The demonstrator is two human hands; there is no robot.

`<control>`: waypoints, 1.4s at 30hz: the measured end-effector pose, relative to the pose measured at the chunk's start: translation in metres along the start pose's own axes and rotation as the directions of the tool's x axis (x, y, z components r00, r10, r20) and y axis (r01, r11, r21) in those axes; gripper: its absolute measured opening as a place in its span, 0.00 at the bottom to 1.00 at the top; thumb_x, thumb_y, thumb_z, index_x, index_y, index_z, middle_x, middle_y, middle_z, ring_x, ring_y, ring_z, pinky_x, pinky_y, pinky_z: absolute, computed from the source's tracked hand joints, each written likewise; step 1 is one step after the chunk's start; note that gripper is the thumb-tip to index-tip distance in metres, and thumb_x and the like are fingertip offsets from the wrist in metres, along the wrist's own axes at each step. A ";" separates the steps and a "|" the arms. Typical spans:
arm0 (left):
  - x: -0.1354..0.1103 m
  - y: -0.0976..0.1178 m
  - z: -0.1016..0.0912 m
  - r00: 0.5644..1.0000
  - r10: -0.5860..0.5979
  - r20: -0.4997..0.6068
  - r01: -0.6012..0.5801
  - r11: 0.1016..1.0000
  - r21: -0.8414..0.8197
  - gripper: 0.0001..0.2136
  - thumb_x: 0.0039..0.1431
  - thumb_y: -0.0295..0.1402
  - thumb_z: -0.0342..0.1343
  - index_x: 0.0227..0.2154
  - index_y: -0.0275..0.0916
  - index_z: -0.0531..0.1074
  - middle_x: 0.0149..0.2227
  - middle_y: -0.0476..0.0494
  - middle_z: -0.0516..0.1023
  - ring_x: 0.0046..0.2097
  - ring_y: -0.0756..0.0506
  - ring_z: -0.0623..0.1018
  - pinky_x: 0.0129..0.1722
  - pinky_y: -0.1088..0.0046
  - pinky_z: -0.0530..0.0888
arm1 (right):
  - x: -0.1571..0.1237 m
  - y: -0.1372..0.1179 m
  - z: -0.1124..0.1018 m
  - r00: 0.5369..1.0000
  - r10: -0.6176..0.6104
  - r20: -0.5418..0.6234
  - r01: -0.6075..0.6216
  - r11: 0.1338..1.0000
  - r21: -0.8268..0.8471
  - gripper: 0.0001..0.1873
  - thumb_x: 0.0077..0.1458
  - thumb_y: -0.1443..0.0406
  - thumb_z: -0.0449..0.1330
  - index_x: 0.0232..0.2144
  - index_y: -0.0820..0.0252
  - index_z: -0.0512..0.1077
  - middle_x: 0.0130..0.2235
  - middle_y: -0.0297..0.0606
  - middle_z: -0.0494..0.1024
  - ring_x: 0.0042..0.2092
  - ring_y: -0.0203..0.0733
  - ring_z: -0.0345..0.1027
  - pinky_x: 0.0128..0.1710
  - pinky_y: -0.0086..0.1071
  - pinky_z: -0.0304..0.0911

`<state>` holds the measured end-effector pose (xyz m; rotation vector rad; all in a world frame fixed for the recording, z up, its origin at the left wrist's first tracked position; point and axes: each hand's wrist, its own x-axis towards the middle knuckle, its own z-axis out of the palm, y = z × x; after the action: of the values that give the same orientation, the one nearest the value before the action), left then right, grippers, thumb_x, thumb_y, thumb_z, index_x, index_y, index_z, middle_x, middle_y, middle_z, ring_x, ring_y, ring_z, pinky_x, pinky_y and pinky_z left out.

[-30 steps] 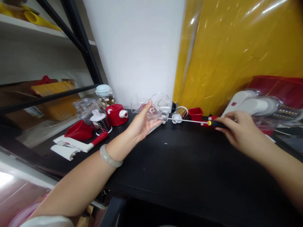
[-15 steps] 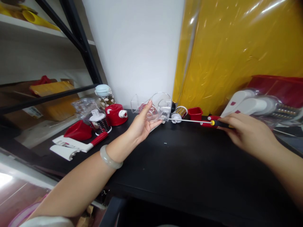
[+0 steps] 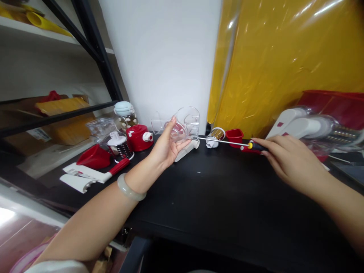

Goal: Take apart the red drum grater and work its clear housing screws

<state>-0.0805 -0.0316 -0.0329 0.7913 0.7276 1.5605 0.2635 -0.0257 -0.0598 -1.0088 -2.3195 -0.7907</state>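
Observation:
My left hand [image 3: 168, 146] is closed around a clear plastic grater housing [image 3: 191, 118], holding it above the black tabletop with the thumb at its near side. In my right hand [image 3: 287, 155] is a screwdriver [image 3: 227, 142] with a black and yellow handle. Its long metal shaft points left, and the tip meets the lower right edge of the clear housing. Whether a screw sits there is too small to tell. Beneath my left hand lies a white plastic part [image 3: 186, 151]. A drum grater [image 3: 216, 136] rests just behind the shaft.
On the left are a red base [image 3: 139, 137], another grater drum [image 3: 121, 147], a red hopper [image 3: 94, 157], a white handle piece [image 3: 91, 172] and a bottle [image 3: 125, 113]. A red cup [image 3: 234, 136] stands behind the screwdriver. Bagged white and red parts [image 3: 315, 127] are at right.
My left hand and the clear housing have shifted slightly left and up. The screwdriver has followed to the left, its tip still at the housing. More of the white part below is visible.

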 end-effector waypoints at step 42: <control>-0.005 -0.001 0.001 0.996 -0.083 0.031 0.083 0.996 0.013 0.29 0.60 0.44 0.65 0.61 0.39 0.68 0.47 0.35 0.82 0.41 0.39 0.85 0.42 0.66 0.84 | -0.006 0.008 0.003 0.997 0.071 0.035 -0.073 0.996 0.054 0.19 0.66 0.57 0.52 0.52 0.57 0.76 0.41 0.47 0.79 0.42 0.56 0.74 0.41 0.48 0.70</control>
<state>-0.0787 -0.0364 -0.0335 0.7832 0.7379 1.4671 0.2723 -0.0219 -0.0631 -1.0819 -2.3055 -0.6838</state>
